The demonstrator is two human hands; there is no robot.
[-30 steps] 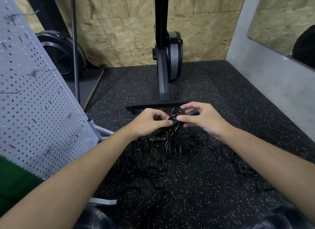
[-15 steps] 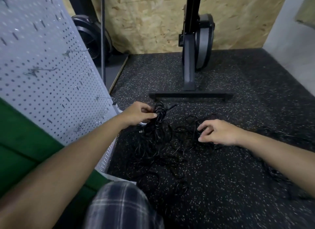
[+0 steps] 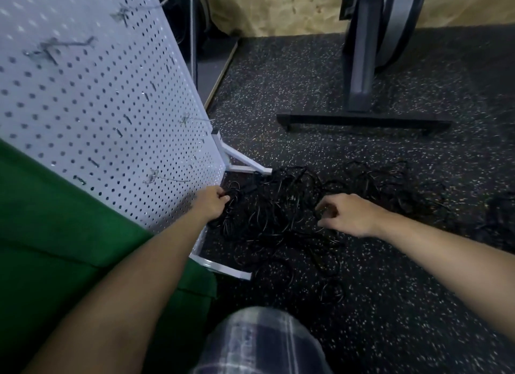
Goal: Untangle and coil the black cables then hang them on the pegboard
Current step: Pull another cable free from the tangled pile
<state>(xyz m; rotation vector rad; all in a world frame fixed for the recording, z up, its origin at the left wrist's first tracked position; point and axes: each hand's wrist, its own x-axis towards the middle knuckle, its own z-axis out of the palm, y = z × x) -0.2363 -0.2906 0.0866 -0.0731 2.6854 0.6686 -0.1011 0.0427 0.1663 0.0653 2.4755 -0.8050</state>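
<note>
Head view: black cables (image 3: 281, 203) lie tangled on speckled floor (image 3: 390, 290), just beside pegboard (image 3: 97, 108) foot. L hand (image 3: 212, 204), fingers curled, grips cable loops at tangle's left edge, close to board's base. R hand (image 3: 351, 214) low over tangle's middle, fingers bent; can't tell if pinching a strand. Several wire hooks (image 3: 164, 177) jut from board. Gym machine base (image 3: 362, 121) behind.

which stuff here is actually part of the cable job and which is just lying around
Job: black cables tangled on the floor; pegboard with hooks; left hand gripping some of them; right hand over the tangle.
Just around: exercise machine; green cushion; plywood wall.
</note>
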